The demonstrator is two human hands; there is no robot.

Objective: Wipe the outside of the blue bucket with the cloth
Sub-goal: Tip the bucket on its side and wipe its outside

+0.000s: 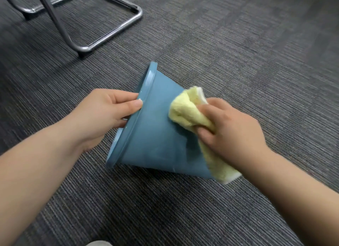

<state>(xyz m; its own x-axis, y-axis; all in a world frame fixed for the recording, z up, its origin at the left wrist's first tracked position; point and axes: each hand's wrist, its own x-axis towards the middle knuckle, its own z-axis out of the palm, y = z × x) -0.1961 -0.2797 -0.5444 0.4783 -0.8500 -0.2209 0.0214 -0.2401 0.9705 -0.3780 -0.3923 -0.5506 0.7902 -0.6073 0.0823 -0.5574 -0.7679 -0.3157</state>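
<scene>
Blue plastic bucket (152, 135) lies on its side on grey striped carpet (238, 44), our left hand (102, 115) gripping its rim while our right hand (233, 132) clutches a bunched yellow cloth (187, 113) against the wall: wiping is under way; next, we judge, rotate it to reach the underside, apparently untouched
</scene>
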